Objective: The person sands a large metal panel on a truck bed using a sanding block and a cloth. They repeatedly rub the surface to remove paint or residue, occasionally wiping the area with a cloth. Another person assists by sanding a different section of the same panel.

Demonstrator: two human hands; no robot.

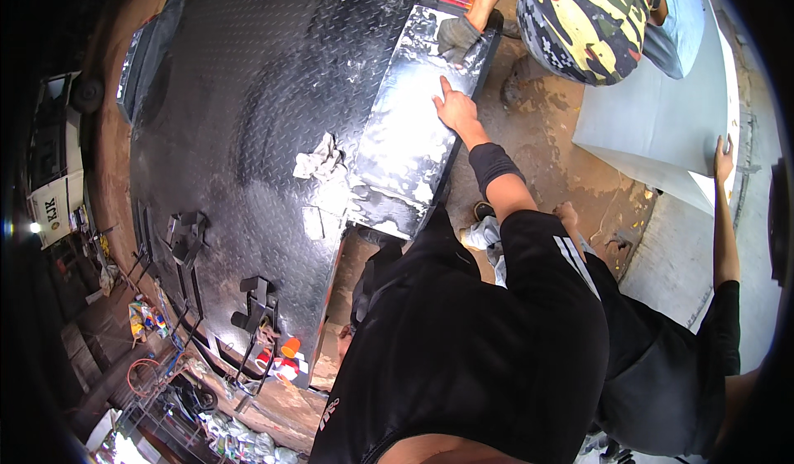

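My right hand [459, 112] reaches over a long metal fender [389, 133] with worn, patchy black and silver paint. Its index finger is stretched out, at or just above the bright surface, and the hand holds nothing. A black band wraps that forearm. Low at my left side, a small part of my left hand [343, 340] shows beside the edge of the black tread-plate deck [273, 150]; its fingers are hidden. Across the fender, a co-worker's grey-gloved hand [457, 40] rests on its far end. A crumpled whitish cloth [321, 160] lies on the deck near the fender.
A co-worker in a camouflage cap [583, 21] bends close at the far side. At right, another person's hand [724, 158] holds a large grey sheet panel [653, 133]. Black brackets [258, 303] and an orange cup [290, 347] sit by the deck's near edge.
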